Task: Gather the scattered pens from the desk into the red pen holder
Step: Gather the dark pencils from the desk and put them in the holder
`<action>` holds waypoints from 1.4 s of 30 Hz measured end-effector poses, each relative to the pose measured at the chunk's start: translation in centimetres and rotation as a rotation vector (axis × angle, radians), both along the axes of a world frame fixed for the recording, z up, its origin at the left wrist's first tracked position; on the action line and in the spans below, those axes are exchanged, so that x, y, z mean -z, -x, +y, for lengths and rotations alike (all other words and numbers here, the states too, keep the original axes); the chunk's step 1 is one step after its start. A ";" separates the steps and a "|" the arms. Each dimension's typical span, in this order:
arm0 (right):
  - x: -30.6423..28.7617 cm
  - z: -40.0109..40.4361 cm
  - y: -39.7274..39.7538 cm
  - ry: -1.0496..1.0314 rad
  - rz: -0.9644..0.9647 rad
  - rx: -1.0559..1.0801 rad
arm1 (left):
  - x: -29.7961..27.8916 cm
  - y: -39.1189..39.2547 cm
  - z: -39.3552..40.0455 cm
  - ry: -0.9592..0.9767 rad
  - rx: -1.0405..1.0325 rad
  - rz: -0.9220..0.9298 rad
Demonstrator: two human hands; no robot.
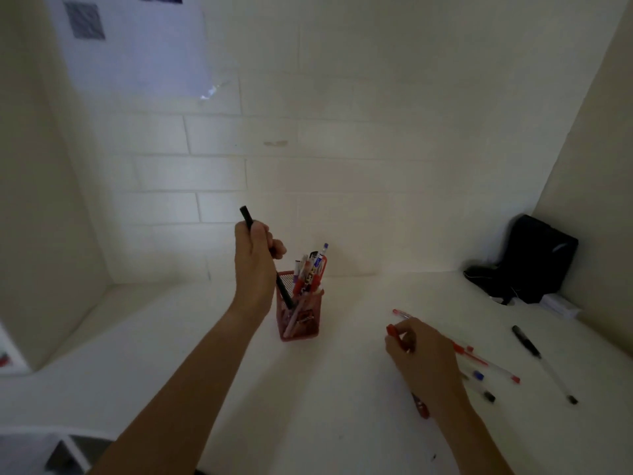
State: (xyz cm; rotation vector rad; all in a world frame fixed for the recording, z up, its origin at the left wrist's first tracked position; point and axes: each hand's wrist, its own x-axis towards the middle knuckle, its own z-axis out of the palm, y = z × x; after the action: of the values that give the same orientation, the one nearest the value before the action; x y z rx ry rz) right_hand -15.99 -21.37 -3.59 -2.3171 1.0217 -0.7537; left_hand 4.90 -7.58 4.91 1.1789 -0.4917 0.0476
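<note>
The red mesh pen holder (301, 332) stands mid-desk with several pens upright in it. My left hand (255, 265) is just left of and above the holder, shut on a black pen (285, 290) whose lower end dips inside the holder's rim. My right hand (424, 358) rests on the desk to the right, fingers closed on a red pen (394, 332). A clear pen with a red cap (400, 314) lies just beyond its fingers. More red, blue and black pens (486, 366) lie scattered beside that hand, and a long black-capped pen (534, 354) farther right.
A black bag (534, 258) sits in the back right corner with a small white box (561, 305) in front of it. White walls enclose the white desk (205, 337) on the left, back and right. A sheet of paper (137, 46) hangs on the wall upper left.
</note>
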 end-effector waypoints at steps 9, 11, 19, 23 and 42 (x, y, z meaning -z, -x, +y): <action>-1.8 0.5 -0.2 -0.362 -0.478 -0.079 | -0.8 -1.8 -1.1 -0.004 -0.017 -0.176; -2.3 0.8 -0.5 -0.406 -0.584 -0.074 | 0.4 -1.8 -1.5 -0.133 0.014 -0.191; -8.3 2.6 -3.6 -0.410 -0.914 -0.181 | 6.2 -3.1 -1.9 -0.594 -0.049 -0.232; -10.0 3.7 -7.0 -0.303 -0.915 -0.264 | 6.5 -2.3 -1.4 -0.545 0.048 -0.149; -7.1 5.2 -11.8 0.092 -0.663 -0.152 | 6.8 -0.6 -0.1 -0.320 0.385 0.173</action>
State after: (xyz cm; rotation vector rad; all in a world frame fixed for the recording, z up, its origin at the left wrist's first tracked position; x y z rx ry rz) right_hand -4.24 -16.21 3.54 -1.9535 0.5130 -1.3942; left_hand 5.54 -7.72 -1.91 1.3662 -0.5788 -0.4761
